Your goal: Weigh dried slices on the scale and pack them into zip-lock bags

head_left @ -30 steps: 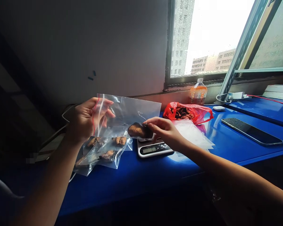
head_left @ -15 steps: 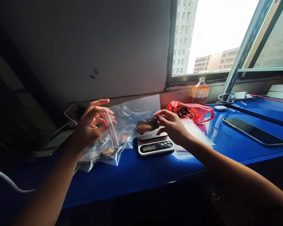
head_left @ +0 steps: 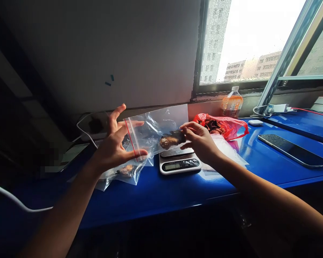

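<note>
My right hand (head_left: 199, 138) pinches the far end of a clear zip bag (head_left: 174, 116), by a dark, shrivelled dried piece (head_left: 170, 141) with a tan-brown patch. The bag is held up sideways, above a white digital scale (head_left: 181, 166). At its red-striped mouth, my left hand (head_left: 121, 141) has its fingers and thumb spread apart around the zip strip; whether they press on the plastic I cannot tell. Below lie more clear bags (head_left: 134, 175), one with a brown dried piece (head_left: 127, 170) in it.
A red plastic bag (head_left: 233, 129) of dark dried pieces lies right of the scale, with flat clear bags (head_left: 228, 154) before it. An orange drink bottle (head_left: 232, 104) is behind. Farther right are a phone (head_left: 293, 150), a white case (head_left: 255, 122) and a charger with cables (head_left: 280, 108).
My left hand has spread its fingers wider around the bag's mouth, and the zip strip is flatter in view. My right hand keeps its pinch. The view has shifted slightly.
</note>
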Demonstrator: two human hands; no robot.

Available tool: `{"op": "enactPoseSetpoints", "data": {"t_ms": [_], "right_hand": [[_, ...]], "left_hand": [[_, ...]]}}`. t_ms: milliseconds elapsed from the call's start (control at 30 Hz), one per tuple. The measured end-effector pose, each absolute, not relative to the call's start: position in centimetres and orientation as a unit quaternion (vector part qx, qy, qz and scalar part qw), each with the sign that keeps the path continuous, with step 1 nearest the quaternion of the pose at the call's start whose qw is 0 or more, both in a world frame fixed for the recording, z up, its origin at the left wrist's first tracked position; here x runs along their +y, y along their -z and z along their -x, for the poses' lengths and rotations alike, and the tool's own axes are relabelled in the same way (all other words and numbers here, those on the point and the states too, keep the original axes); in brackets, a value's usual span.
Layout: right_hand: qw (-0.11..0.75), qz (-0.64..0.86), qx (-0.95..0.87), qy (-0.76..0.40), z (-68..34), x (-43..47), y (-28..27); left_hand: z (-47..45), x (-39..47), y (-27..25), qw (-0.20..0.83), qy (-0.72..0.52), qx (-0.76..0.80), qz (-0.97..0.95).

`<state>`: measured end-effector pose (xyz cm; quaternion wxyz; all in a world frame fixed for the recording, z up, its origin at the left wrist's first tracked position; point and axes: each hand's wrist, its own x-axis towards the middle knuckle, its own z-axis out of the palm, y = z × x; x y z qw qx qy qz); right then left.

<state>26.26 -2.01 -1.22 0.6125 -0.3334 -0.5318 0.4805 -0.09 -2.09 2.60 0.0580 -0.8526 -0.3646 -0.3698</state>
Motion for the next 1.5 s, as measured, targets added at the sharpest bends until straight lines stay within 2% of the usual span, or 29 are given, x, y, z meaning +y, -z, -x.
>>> {"op": "enactPoseSetpoints", "data": {"t_ms": [267,400,533,633,733,867,1000,1133,1333,1500], "right_hand": [[0.598,0.362,-0.552,-0.455,-26.7,-1.9,0.9],[0.61,0.339,-0.56,-0.447,-28.0,-1.7,0.3],[0.609,0.365,-0.576,-0.405,-29.1,-1.3,0.0],[0.598,0.401,-0.657,-0.223,-29.1,-1.5,0.3],[0.52,0.363,-0.773,0.02,-28.1,-2.5,1.0],[0.366,0.313,-0.866,0.133,-26.1,-3.8,2.0],[0.311,0.323,-0.88,0.157,-25.4,-3.5,2.1],[0.311,0.349,-0.87,0.154,-26.0,-2.8,1.9],[0.308,0.351,-0.874,0.134,-25.9,-2.9,1.8],[0.337,0.339,-0.874,0.084,-26.4,-2.9,1.6]], "left_hand": [[0.4,-1.9,-2.2,0.015,0.327,-0.372,0.868],[0.2,-1.4,-2.1,0.062,0.323,-0.379,0.865],[-0.5,-1.4,-2.2,0.101,0.369,-0.325,0.865],[-1.0,-1.8,-2.1,0.096,0.378,-0.326,0.861],[-1.1,-2.1,-2.0,0.067,0.344,-0.335,0.875],[-1.0,-2.5,-2.1,0.045,0.293,-0.329,0.897],[-1.0,-3.0,-2.5,0.043,0.28,-0.316,0.905],[-1.1,-2.9,-2.4,0.043,0.286,-0.328,0.9],[-1.5,-2.6,-2.1,0.041,0.36,-0.332,0.871],[-1.4,-3.5,-2.6,0.047,0.374,-0.298,0.877]]}}
